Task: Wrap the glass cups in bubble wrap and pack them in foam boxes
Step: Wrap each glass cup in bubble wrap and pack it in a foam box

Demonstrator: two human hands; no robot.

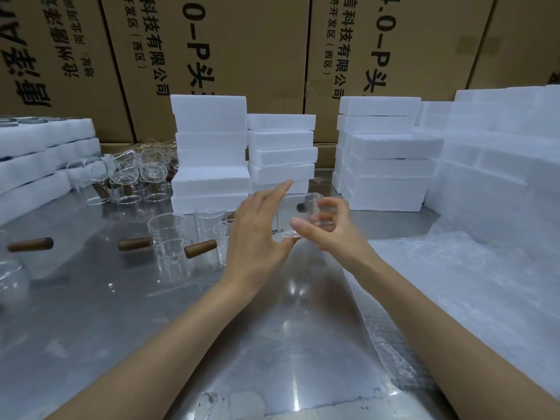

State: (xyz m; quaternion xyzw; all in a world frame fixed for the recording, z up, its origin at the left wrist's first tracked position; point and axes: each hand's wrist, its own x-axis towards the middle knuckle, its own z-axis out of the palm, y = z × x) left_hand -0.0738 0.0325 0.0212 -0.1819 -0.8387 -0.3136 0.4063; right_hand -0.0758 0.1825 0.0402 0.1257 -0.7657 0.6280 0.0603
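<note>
Glass cup (298, 215): held above the steel table (91, 313), lying sideways, long axis running left to right. Left hand (257, 234): fingers extended, thumb and palm cupping one end. Right hand (327, 228): fingers curled around the other end. Foam boxes (209, 153) stacked behind.

Two hands (260, 234) work over the worktop (91, 313), together holding one glass cup (303, 216). Three wooden handles (30, 244) show plainly on the near cups at left; the cluster of glass cups behind (136, 174) is too crowded and transparent to count. Four cardboard cartons (212, 40) stand at the back. The foam boxes (209, 153) form three stacks in the middle, with more piled at both sides.
</note>
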